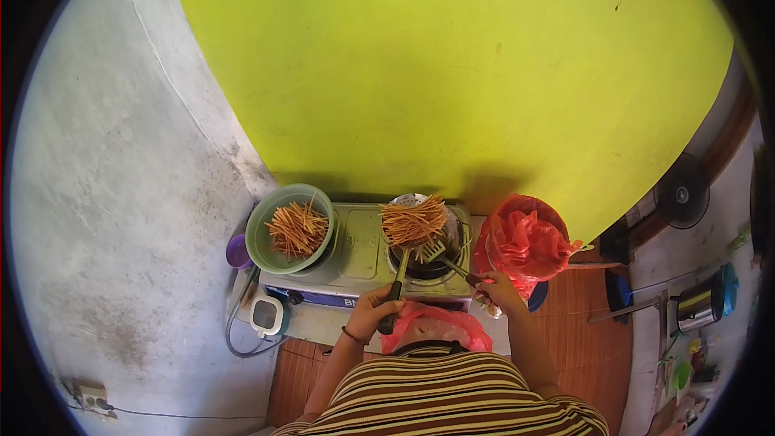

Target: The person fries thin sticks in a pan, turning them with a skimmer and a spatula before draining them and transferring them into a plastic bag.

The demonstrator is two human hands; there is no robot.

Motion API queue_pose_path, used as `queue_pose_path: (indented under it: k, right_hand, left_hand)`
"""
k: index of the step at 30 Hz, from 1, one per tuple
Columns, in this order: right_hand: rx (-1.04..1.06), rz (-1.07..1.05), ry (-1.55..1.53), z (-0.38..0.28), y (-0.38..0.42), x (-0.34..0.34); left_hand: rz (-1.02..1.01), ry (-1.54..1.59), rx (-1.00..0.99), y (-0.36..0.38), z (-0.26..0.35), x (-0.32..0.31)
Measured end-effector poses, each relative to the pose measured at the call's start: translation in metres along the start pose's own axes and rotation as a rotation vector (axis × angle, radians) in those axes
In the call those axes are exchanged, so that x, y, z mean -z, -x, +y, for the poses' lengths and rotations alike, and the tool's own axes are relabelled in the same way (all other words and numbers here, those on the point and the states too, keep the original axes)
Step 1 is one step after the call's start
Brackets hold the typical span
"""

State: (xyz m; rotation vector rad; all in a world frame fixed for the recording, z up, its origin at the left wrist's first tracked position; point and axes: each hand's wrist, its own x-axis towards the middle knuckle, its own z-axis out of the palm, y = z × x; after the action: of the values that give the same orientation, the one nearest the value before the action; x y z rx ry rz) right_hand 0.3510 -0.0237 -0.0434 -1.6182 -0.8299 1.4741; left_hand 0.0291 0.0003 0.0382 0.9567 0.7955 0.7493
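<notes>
- My left hand (371, 311) is gripping the dark handle (394, 295) of a skimmer (408, 199), fingers wrapped around it; a heap of thin brown sticks (413, 222) is resting on the skimmer, above the pan (425, 267).
- My right hand (500, 291) is holding a slotted spatula (433, 251), its grip clamped on the handle; the blade is standing at the heap's near edge, contact uncertain.
- Sticks are jutting past the skimmer's rim; a wrist tilt could be tipping them into the pan or onto the stove (361, 242).
- Too hard a spatula push could be snapping sticks, should they be brittle.
- A red plastic bag (452, 324) is lying before the stove; heat, were the burner lit, could be softening it.
</notes>
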Motion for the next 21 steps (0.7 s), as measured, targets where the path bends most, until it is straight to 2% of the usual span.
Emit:
queue_pose_path:
  k: [9,15,21]
  right_hand:
    - [-0.048,-0.075,-0.249,0.006,-0.005,-0.023]
    - [-0.049,-0.031,-0.397,0.032,-0.02,-0.044]
    - [-0.004,-0.037,-0.422,0.05,-0.02,-0.048]
  left_hand:
    - [0.029,0.022,0.02,0.0,0.004,-0.002]
    - [0.039,0.024,0.035,0.003,0.005,-0.006]
    - [0.043,0.009,0.036,0.004,0.002,-0.003]
